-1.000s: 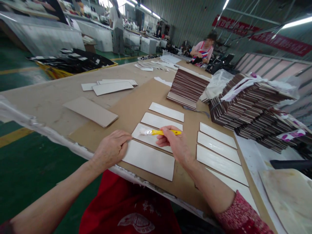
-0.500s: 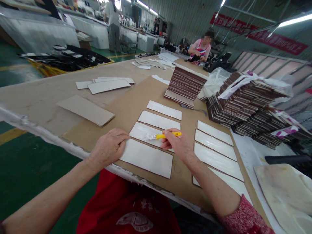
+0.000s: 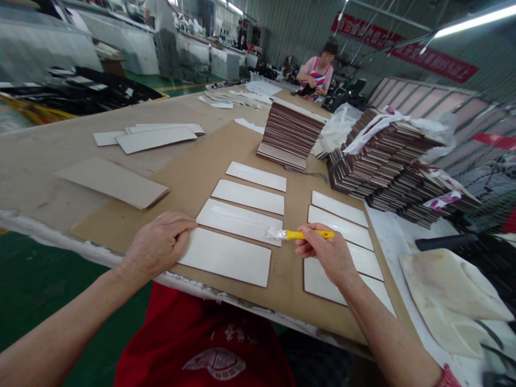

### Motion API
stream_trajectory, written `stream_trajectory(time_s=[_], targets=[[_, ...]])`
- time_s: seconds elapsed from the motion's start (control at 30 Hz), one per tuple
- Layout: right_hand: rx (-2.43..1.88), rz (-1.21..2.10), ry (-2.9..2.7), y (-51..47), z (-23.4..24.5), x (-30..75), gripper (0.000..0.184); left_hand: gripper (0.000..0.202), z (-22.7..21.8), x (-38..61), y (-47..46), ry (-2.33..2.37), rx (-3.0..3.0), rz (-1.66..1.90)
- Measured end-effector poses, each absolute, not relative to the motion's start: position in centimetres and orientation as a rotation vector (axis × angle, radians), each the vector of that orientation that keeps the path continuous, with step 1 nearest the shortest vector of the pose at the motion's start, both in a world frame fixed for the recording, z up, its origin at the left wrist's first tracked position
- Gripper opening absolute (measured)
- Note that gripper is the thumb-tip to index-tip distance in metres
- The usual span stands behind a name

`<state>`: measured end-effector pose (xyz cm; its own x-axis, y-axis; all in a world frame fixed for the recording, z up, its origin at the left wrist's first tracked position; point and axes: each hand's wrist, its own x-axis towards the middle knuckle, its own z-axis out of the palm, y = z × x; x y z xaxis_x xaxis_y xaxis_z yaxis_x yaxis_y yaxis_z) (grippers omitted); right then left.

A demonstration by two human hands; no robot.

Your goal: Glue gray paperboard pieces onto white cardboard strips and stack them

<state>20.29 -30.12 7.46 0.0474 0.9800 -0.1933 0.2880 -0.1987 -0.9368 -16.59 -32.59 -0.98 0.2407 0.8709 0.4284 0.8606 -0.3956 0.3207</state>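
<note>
The nearest panel (image 3: 226, 257) is a glossy white rectangle, dark-edged; the left hand (image 3: 159, 244) rests loosely curled on its left end. Beyond, the right hand (image 3: 326, 255) grips a yellow brush (image 3: 300, 234), bristles seemingly touching the right end of the next panel (image 3: 237, 221).

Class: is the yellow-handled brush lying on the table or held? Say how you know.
Held: the right hand grips the yellow-handled brush by its handle, bristles by a white panel.

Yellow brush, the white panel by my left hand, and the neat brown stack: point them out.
yellow brush (image 3: 296, 235): head view, on its yellow handle.
white panel (image 3: 226, 257): head view, middle of its top face.
brown stack (image 3: 288, 137): head view, on its layered side.
</note>
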Motion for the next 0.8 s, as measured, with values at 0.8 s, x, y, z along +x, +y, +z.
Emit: stream_trajectory(time_s=[0.8], targets=[[-1.154,1.595,-1.255,-31.5,7.9,10.7,0.035,0.028,-0.4,-18.1,-38.3,1.487,2.467,1.168]])
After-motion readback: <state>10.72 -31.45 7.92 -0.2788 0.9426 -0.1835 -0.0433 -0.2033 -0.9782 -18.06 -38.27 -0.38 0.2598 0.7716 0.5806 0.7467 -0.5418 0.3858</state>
